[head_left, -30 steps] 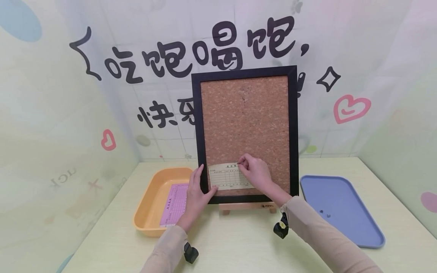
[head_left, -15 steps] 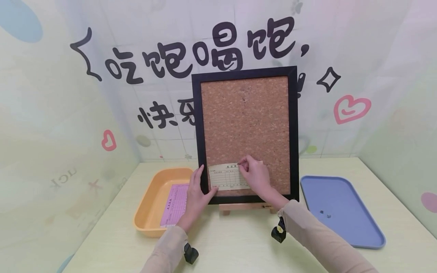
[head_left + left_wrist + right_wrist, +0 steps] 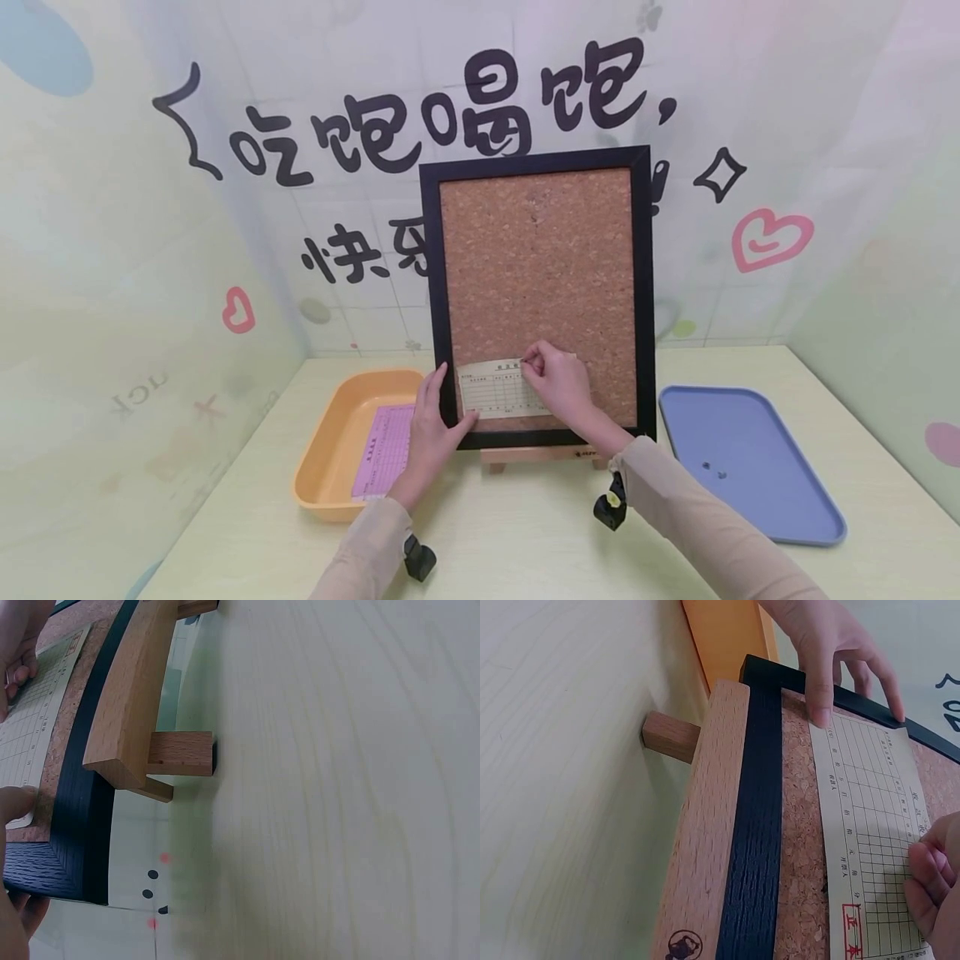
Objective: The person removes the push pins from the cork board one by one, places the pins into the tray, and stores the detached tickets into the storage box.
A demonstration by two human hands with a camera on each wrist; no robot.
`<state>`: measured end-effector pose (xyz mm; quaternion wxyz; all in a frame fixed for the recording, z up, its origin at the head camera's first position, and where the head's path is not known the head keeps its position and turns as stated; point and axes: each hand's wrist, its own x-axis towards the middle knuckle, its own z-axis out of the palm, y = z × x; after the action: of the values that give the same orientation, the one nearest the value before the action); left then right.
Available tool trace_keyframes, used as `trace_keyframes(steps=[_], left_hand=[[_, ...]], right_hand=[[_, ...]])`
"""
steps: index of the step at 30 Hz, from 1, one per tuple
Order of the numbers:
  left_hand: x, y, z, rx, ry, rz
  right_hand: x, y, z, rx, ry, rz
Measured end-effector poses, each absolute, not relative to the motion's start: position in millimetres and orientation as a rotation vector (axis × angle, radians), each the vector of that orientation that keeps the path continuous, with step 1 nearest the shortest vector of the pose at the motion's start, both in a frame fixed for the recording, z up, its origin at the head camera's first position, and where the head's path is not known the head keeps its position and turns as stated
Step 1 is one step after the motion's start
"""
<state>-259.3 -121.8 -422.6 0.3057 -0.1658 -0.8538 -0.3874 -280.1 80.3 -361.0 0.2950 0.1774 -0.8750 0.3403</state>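
Note:
A black-framed cork board [image 3: 540, 267] leans on a small wooden easel [image 3: 536, 455]. Near its lower left corner a cream form [image 3: 487, 393], printed with a grid, lies against the cork. My left hand [image 3: 432, 419] grips the left side of the frame, with the thumb on the form's lower left corner; the right wrist view shows that hand [image 3: 825, 641] too. At the form's top edge, my right hand [image 3: 562, 385] pinches something tiny, probably a small dark pin, mostly hidden by the fingertips. Its curled fingers [image 3: 926, 877] cover part of the form in the right wrist view.
An orange tray [image 3: 318, 454] with a pink form [image 3: 382, 450] inside stands left of the easel. On the right lies a blue tray [image 3: 757, 450] bearing small dark pieces [image 3: 707, 466]. A printed backdrop [image 3: 360, 50] rises behind the board.
The right hand and forearm have shifted very slightly, the wrist a little lower and leftward. Both hands stay at the form. The dark tip at the right fingertips is less visible now.

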Motion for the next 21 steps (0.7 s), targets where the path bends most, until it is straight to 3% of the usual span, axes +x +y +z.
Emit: trace_keyframes(steps=[21], left_hand=[[-257.6,-120.6,-421.8,-0.412,-2.273,-1.029]], right_hand=[[-278.2,79.5,-365.9,0.499,-2.265,0.944]])
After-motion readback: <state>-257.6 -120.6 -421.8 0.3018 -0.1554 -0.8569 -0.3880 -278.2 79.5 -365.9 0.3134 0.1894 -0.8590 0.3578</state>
